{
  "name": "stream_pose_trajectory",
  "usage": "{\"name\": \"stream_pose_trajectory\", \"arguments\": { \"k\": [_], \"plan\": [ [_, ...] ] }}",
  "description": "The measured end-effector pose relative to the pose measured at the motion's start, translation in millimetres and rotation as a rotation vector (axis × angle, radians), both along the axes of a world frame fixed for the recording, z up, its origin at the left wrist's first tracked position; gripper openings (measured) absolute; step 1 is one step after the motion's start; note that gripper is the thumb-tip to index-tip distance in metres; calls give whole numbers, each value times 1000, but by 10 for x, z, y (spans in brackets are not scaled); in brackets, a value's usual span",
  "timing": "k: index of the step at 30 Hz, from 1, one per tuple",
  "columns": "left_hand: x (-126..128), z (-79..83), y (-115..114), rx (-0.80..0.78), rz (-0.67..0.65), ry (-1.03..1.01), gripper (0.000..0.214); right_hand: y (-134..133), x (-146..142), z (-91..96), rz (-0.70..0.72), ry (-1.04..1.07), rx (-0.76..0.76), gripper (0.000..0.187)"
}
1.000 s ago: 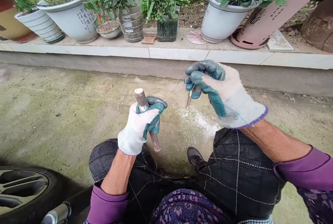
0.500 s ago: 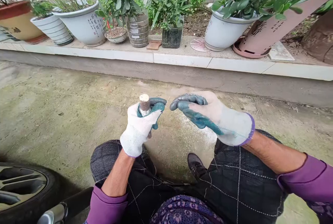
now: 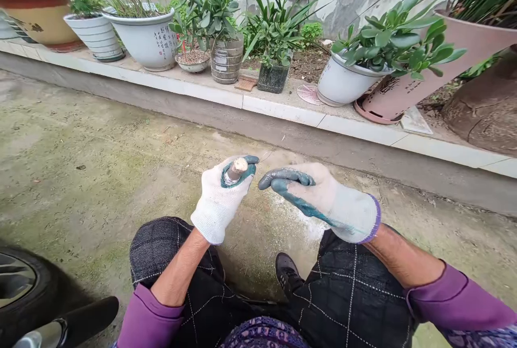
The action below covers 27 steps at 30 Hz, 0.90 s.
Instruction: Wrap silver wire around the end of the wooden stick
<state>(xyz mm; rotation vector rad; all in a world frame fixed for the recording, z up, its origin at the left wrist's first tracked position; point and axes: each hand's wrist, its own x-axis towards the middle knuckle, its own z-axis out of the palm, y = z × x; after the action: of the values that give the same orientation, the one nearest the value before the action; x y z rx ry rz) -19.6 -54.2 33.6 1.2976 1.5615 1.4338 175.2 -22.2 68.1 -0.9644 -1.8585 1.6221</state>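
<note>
Both my hands wear white knit gloves with teal-coated fingers. My left hand (image 3: 220, 197) is wrapped round a brown wooden stick (image 3: 236, 169) whose cut end, ringed by thin wire, pokes out above the fist. My right hand (image 3: 319, 200) is closed just to the right of it, fingertips almost touching the left glove. A thin pale wire (image 3: 264, 157) shows faintly between and above the hands. What the right fingers hold is hidden. My knees in dark checked trousers are below the hands.
A raised tiled ledge (image 3: 278, 111) runs across the back with several potted plants, among them a white pot (image 3: 151, 41) and a tilted pink pot (image 3: 428, 68). Mossy concrete ground (image 3: 89, 165) lies in front. A car tyre (image 3: 24, 289) sits at lower left.
My right hand dropped from its raised position and closed in beside the left hand; the small tool it held a second ago is out of sight. The view has turned slightly left.
</note>
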Motion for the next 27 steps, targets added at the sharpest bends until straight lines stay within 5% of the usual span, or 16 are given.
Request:
{"name": "stream_pose_trajectory", "arguments": {
  "k": [2, 6, 13, 18, 22, 27],
  "plan": [
    [-19, 26, 6, -106, -15, -105, 30, 55, 31, 38, 17, -30, -23, 43],
    [-43, 30, 5, -164, -29, -130, 32, 135, 24, 92, -258, 61, 38, 45],
    [-79, -45, -53, 83, -94, 432, 30, 145, -139, 43, -283, 72, 38, 36],
    [-122, -73, -85, 117, -124, 559, 37, 158, -138, 22, -240, 62, -2, 31],
    [-86, -11, -105, 72, -134, 390, 30, 128, -149, 39, -218, 100, -53, 31],
    [14, 22, -91, -147, -178, -193, 23, 91, -163, 72, -253, 206, -77, 33]
  ]
}}
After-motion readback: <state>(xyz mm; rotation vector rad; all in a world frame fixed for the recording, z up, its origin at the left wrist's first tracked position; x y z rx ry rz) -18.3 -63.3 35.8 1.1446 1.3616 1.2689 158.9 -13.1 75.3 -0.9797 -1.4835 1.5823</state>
